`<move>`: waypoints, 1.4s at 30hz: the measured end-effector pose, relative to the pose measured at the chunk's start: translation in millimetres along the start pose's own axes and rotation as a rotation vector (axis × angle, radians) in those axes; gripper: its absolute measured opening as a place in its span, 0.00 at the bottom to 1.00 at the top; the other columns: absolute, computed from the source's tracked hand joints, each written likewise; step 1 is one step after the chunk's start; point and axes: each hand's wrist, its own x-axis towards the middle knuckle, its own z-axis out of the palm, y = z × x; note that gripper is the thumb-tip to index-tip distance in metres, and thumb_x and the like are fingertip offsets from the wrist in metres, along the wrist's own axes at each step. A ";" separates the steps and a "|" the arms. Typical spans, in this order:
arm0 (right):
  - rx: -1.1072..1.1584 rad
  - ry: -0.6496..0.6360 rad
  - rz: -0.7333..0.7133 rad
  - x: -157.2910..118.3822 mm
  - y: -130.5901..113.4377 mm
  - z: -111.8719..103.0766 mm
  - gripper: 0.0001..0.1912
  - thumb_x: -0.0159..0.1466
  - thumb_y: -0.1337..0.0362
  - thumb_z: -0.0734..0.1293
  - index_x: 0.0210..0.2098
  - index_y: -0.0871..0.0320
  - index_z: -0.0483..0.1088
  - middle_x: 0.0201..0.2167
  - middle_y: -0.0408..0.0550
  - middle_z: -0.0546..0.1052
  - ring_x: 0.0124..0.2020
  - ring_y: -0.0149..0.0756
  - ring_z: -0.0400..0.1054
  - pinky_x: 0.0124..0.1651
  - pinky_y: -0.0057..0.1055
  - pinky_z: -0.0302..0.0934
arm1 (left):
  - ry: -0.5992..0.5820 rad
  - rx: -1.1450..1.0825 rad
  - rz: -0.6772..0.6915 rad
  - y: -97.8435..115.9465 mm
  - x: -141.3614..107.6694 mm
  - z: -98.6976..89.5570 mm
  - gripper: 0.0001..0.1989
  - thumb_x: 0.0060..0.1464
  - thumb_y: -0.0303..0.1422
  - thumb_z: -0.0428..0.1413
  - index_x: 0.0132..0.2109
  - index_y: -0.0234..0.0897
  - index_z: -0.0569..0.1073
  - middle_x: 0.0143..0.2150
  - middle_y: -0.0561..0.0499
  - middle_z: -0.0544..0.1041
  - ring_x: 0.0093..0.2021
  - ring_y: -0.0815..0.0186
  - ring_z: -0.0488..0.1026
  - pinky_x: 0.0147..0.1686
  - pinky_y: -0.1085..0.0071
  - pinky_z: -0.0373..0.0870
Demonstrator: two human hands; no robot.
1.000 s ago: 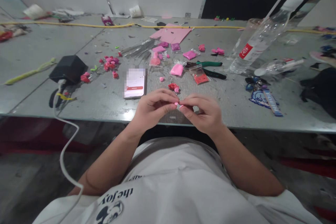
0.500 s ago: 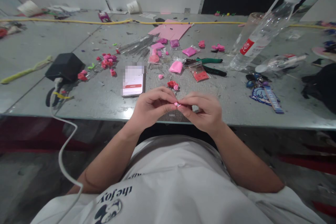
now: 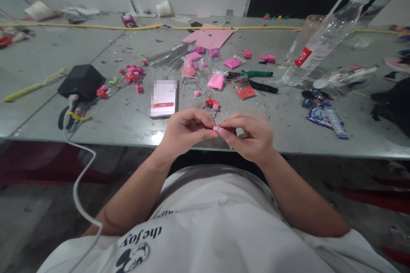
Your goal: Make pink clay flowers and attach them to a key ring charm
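Between my fingertips, near the table's front edge, is a small piece of pink clay [image 3: 215,128]. My left hand [image 3: 191,130] pinches it from the left side. The fingers of my right hand [image 3: 250,134] are closed on its right side and partly smeared by motion. Just beyond my hands lies a small cluster of red and pink clay flowers [image 3: 212,103] with a bit of metal attached. A little pink clay lump [image 3: 197,93] sits behind it. Farther back are a bag of pink clay [image 3: 216,81] and a bag of red clay [image 3: 245,89].
A phone [image 3: 163,98] lies left of my hands, and a black box [image 3: 81,81] with a white cable stands farther left. Green-handled pliers [image 3: 261,80] rest behind the red bag. At right stand a plastic bottle [image 3: 323,42] and keychains [image 3: 325,115]. Finished-looking clay flowers [image 3: 132,73] lie beyond the phone.
My fingertips have shifted slightly around the pink clay, and a bit more of it shows. The things on the table have stayed in place; the view has moved a little.
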 end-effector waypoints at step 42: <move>-0.080 0.052 -0.053 -9.1 -2.2 5.1 0.17 0.67 0.70 0.73 0.53 0.50 0.72 0.35 0.42 0.80 0.28 0.30 0.71 0.28 0.28 0.68 | -0.120 0.101 0.047 4.5 -1.4 -4.4 0.08 0.55 0.28 0.73 0.42 0.46 0.90 0.40 0.46 0.87 0.38 0.63 0.84 0.36 0.70 0.81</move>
